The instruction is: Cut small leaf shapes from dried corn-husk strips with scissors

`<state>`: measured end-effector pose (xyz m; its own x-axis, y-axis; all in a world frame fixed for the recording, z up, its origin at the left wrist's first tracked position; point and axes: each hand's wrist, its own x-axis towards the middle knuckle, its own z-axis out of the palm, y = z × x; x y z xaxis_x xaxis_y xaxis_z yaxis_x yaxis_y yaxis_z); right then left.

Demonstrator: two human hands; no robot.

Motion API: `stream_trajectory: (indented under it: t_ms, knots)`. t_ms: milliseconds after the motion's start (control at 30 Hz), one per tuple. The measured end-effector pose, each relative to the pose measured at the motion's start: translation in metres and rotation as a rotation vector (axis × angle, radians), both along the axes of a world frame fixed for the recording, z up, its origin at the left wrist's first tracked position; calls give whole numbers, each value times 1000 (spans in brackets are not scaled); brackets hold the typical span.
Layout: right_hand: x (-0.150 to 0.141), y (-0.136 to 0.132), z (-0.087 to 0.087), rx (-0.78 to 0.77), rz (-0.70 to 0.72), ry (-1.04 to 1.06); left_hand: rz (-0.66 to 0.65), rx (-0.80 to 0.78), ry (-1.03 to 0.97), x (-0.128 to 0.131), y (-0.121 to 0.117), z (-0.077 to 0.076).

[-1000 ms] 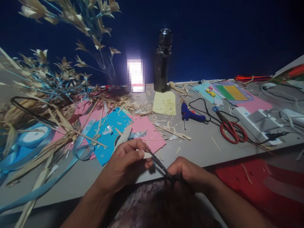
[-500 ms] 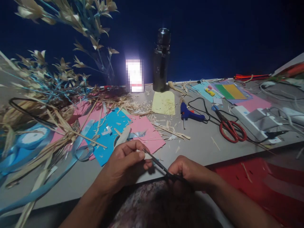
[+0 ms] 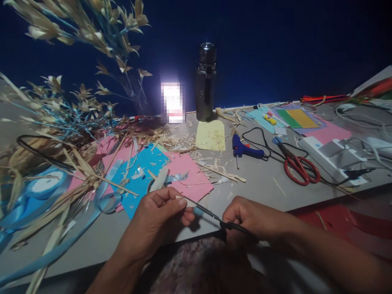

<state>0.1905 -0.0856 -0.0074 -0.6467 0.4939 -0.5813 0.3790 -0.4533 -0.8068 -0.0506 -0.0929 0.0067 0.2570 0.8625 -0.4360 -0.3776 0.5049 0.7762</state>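
Between the thumb and fingers of my left hand [image 3: 162,214] is a small pale strip of dry husk [image 3: 189,203], mostly covered by the fingertips. My right hand [image 3: 245,216] grips a pair of dark-handled scissors [image 3: 210,212]. Their blades point up and left, with the tips at the strip beside my left thumb. A light blue bit [image 3: 198,211] shows just below the blades; I cannot tell whether it is attached to the strip. Both hands are above the near edge of the table [image 3: 260,192].
Blue paper [image 3: 147,163], pink paper [image 3: 196,175], a ribbon roll [image 3: 45,183] and husk scraps lie leftward. A glue gun [image 3: 245,149], red-handled scissors [image 3: 300,169] and a power strip [image 3: 324,159] lie right. A dark bottle [image 3: 206,94] stands behind, dried flowers [image 3: 82,102] at far left.
The scissors have turned slightly, their blades now closer together along the strip. My right hand has shifted a little right and up. The light blue bit now shows below the blades.
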Motion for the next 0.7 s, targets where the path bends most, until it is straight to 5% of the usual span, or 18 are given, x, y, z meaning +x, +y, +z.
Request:
stream_trajectory:
  t_ms: [700]
  knots:
    - [-16,-9,-32,40,-142,-22,210,7,12,10,-9,-19]
